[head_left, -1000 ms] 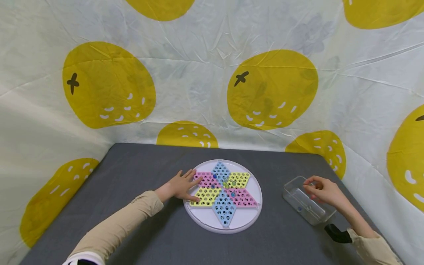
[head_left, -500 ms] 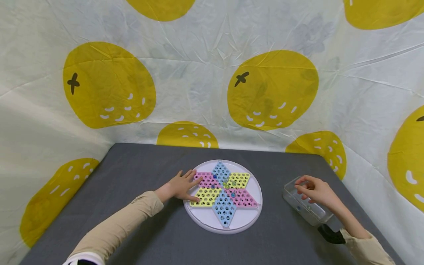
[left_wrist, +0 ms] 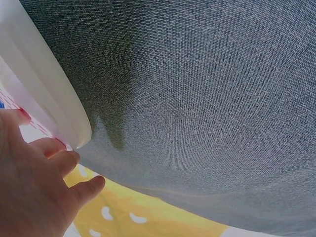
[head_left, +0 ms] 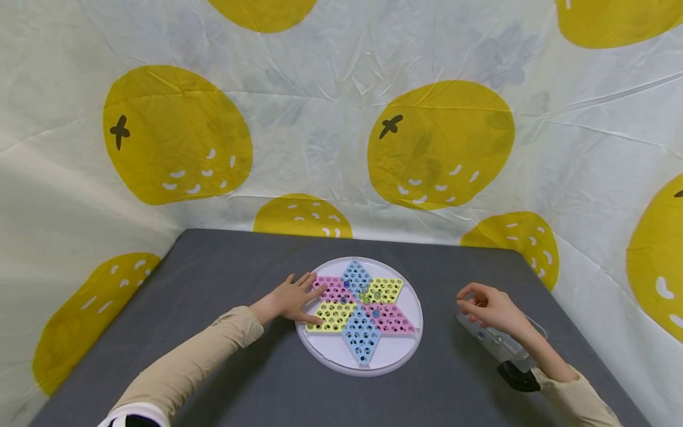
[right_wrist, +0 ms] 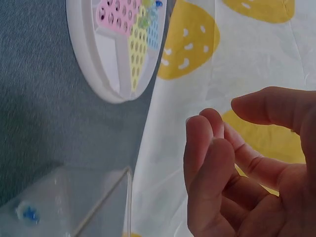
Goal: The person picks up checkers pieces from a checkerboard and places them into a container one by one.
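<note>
My left hand [head_left: 290, 299] rests with spread fingers on the left rim of a round white Chinese checkers board [head_left: 325, 350]. Several glass marbles [head_left: 376, 314] sit near the board's middle, blue and greenish ones. In the left wrist view, fingertips [left_wrist: 49, 146] touch the board's edge. My right hand [head_left: 493, 308] hovers over the far left end of a clear plastic box [head_left: 504, 353]. Its fingers are loosely bent, and the thumb stands apart from them in the right wrist view. No marble shows between them. A blue marble [right_wrist: 28, 213] lies in the box, with a pale marble [head_left: 499, 338] beside it.
The dark grey table [head_left: 229, 261] carries the board in the centre and the box at right. Behind and beside it hangs a white cloth [head_left: 309, 136] printed with yellow fruit. A dark strap [head_left: 517, 377] is on the right wrist.
My right hand has moved left across the box, and its thumb and fingers look farther apart. The left hand and the board have stayed put.
</note>
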`<state>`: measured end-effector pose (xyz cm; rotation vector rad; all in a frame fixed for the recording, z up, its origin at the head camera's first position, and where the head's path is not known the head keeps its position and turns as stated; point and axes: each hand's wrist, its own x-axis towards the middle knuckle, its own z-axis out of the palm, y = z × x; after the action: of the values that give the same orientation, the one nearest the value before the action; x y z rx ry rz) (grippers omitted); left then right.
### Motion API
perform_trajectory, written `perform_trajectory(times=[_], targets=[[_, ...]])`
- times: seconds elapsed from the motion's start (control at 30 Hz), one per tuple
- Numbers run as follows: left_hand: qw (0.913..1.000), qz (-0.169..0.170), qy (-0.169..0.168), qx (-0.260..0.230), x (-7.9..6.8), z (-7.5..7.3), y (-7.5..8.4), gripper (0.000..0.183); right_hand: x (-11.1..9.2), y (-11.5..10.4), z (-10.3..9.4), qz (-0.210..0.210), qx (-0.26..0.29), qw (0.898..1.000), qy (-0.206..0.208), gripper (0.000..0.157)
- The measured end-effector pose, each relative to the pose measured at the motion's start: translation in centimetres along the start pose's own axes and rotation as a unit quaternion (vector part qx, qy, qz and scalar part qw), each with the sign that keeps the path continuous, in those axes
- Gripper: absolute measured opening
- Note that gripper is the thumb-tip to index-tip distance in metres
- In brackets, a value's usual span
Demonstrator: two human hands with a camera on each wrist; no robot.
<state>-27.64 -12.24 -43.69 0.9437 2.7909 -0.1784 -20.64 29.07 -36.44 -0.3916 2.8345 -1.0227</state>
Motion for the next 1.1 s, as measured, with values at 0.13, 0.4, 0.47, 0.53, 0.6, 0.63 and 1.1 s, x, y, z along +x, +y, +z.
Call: perform_trajectory(times=[0.13, 0.4, 0.47, 0.53, 0.6, 0.63, 1.1], targets=[[1.0, 0.0, -0.004, -0.006, 0.0, 0.0, 0.0, 0.084, 0.6, -0.6, 0.8, -0.004, 0.003, 1.0, -0.007, 0.024], [1.0, 0.0, -0.001, 0.0, -0.1, 0.1, 0.1, 0.084, 1.7, -1.8, 2.3, -0.013, 0.003, 1.0, -0.015, 0.024], [1.0, 0.0, -0.001, 0.001, -0.1, 0.1, 0.1, 0.083, 2.0, -2.1, 2.7, -0.016, 0.002, 1.0, -0.016, 0.023], [1.0, 0.0, 0.0, -0.003, -0.1, 0.0, 0.1, 0.084, 2.3, -2.3, 3.1, -0.02, 0.001, 1.0, -0.018, 0.022], [1.0, -0.001, -0.003, -0.002, -0.1, 0.0, 0.1, 0.084, 2.6, -2.5, 3.4, -0.023, 0.004, 1.0, -0.02, 0.022], [1.0, -0.001, -0.003, -0.004, 0.0, 0.0, 0.1, 0.084, 2.7, -2.6, 3.6, -0.025, 0.005, 0.999, -0.021, 0.022], [1.0, -0.003, -0.006, 0.0, 0.0, -0.1, 0.2, 0.084, 4.6, -3.4, 6.2, -0.049, 0.023, 0.997, -0.052, 0.013]])
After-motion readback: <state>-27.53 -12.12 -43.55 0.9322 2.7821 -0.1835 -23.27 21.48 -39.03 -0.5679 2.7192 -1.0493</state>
